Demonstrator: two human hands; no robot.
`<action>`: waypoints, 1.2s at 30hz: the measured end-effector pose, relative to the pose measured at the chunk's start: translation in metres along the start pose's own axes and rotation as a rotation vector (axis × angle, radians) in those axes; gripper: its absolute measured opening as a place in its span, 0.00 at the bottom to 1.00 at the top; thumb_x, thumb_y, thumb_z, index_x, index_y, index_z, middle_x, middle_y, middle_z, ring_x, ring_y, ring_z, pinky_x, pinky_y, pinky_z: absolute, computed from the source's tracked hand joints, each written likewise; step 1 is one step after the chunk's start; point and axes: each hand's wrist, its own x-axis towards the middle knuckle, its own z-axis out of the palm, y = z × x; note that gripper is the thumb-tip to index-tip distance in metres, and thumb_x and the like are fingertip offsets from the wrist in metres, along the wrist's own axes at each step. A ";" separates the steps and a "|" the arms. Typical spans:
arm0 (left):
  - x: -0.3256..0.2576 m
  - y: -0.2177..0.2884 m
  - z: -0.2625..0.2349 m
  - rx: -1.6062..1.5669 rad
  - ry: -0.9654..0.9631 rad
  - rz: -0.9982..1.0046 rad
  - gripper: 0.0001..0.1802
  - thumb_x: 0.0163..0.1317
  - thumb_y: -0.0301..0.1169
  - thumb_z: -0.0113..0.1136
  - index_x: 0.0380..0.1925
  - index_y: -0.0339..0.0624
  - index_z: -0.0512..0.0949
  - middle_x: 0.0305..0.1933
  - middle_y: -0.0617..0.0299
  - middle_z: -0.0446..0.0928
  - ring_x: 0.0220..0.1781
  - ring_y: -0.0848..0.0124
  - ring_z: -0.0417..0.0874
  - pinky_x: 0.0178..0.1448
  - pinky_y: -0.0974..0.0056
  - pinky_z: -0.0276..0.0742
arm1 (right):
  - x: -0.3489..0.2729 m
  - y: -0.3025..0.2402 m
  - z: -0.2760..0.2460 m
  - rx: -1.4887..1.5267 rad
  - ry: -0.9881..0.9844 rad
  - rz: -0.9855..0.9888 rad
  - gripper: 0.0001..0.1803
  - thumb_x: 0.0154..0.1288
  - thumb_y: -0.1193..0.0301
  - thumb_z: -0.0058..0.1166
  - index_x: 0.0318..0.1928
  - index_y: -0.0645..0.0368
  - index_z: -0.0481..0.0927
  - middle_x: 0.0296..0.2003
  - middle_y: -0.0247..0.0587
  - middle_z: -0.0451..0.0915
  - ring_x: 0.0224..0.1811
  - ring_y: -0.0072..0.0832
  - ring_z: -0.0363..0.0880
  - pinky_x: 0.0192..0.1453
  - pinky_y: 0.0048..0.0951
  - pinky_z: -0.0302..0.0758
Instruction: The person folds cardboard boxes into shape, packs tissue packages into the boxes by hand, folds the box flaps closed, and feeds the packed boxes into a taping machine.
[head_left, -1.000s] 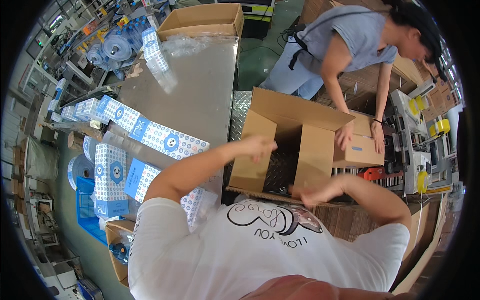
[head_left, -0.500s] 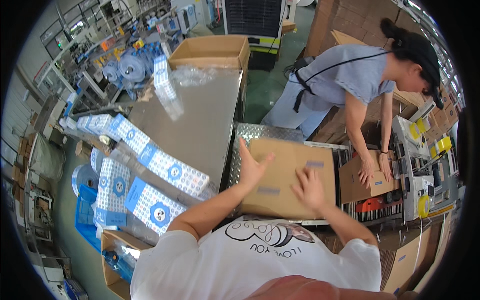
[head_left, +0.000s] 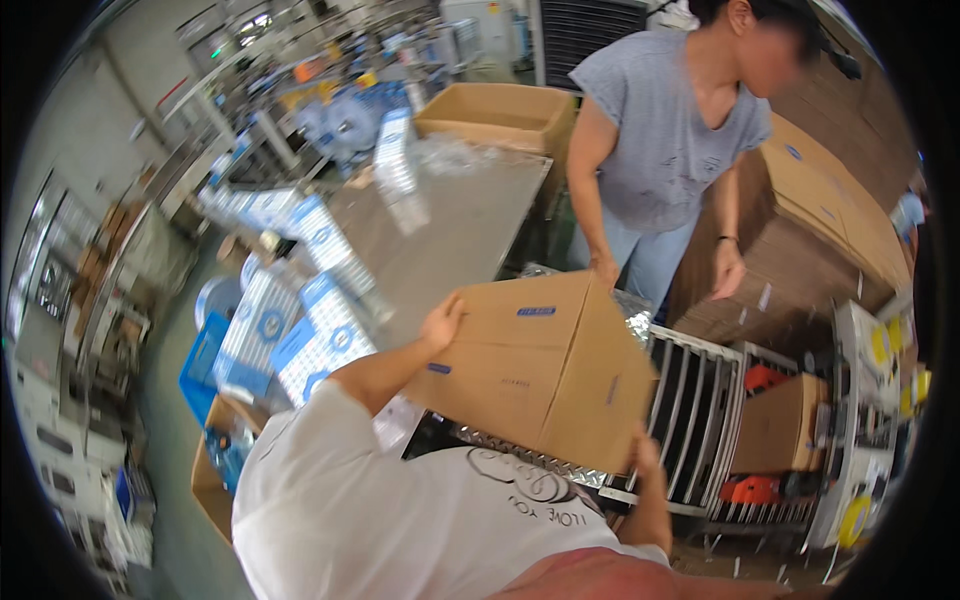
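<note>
At centre, over metal roller rack (head_left: 700,400): closed brown cardboard box (head_left: 530,365), flat half a second ago, now tipped up. Left hand (head_left: 443,322) spread at ten o'clock, right hand (head_left: 645,462) cupping five o'clock corner.

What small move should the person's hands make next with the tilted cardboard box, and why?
Probably lower the cardboard box flat onto the roller conveyor. It is tilted up on one edge, the left hand on its upper corner, the right hand at its lower right corner, and a co-worker's hand at its far edge.
</note>
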 end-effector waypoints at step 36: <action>-0.054 0.077 -0.099 0.781 -0.510 0.762 0.20 0.55 0.23 0.52 0.50 0.41 0.71 0.46 0.53 0.79 0.50 0.55 0.81 0.44 0.53 0.78 | -0.026 -0.033 0.094 -0.774 -0.134 -0.576 0.47 0.70 0.55 0.48 0.72 0.67 0.36 0.72 0.55 0.47 0.74 0.40 0.46 0.73 0.31 0.47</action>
